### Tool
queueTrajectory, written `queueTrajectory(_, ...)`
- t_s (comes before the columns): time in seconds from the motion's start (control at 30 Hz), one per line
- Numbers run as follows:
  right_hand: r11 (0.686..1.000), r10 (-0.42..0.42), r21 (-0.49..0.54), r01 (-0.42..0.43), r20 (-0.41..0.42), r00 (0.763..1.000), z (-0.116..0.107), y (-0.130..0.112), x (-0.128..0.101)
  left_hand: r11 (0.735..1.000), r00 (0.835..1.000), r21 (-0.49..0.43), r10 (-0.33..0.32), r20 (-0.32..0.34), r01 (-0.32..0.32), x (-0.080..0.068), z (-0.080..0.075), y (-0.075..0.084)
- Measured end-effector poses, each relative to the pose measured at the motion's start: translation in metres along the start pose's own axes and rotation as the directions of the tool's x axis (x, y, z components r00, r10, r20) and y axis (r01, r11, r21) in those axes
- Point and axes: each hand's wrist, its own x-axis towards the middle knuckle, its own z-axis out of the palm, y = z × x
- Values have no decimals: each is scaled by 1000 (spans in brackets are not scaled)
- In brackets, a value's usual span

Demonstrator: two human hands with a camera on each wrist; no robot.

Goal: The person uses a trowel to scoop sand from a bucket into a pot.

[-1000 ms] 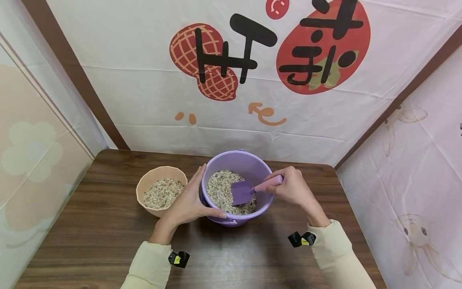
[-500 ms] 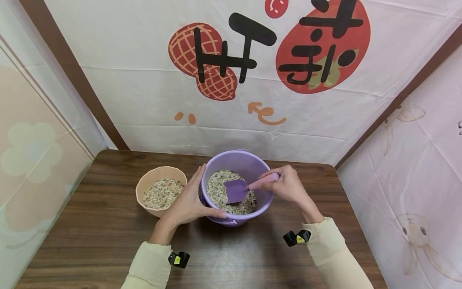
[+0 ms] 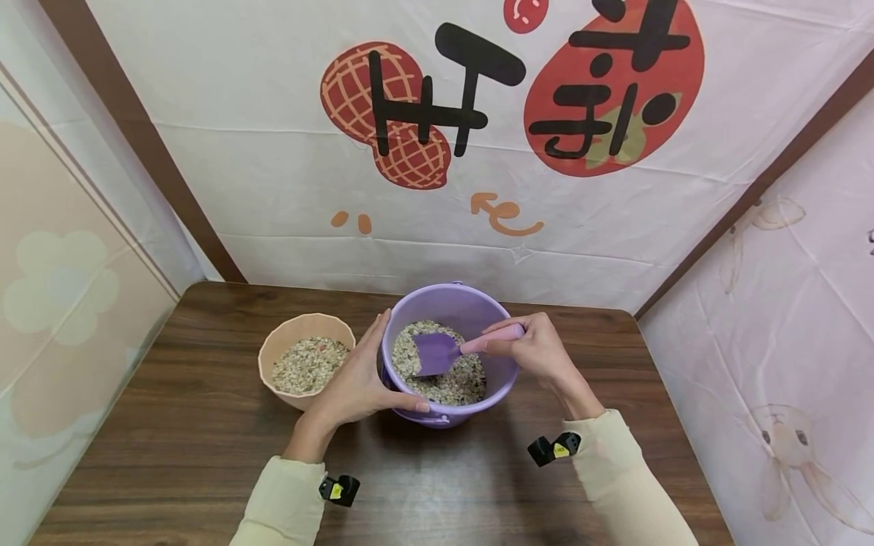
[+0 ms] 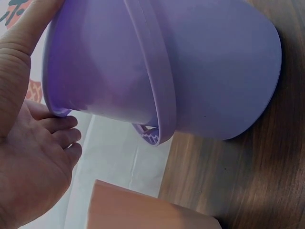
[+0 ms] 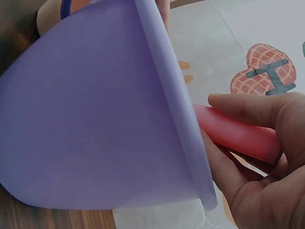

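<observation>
A purple bucket [image 3: 447, 297] stands on the table, part filled with mixed grains [image 3: 460, 383]. My left hand [image 3: 355, 387] holds its rim at the left front, thumb along the near edge and fingers round the left side. In the left wrist view the fingertips [image 4: 66, 136] curl at the rim, beside the bucket's handle [image 4: 164, 90]. My right hand [image 3: 542, 353] grips the pink handle of a small shovel [image 3: 437, 353] over the right side of the bucket. Its purple blade lies on the grains, toward the left. The right wrist view shows the pink grip [image 5: 243, 136] between thumb and fingers.
A peach bowl [image 3: 276, 341] with similar grains [image 3: 310, 365] stands left of the bucket, close to my left hand. The brown wooden table [image 3: 171, 425] ends at a printed white cloth wall [image 3: 287, 189] behind, with more cloth at both sides.
My right hand has moved a little left, and the shovel's blade has slid left and slightly back across the grains. The left hand and bucket have stayed in place.
</observation>
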Motion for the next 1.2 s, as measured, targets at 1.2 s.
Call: queueTrajectory(1.2, 874, -35, 479, 84, -109, 993, -21, 31, -47, 999, 1000, -30, 10, -9, -10, 0, 1, 0)
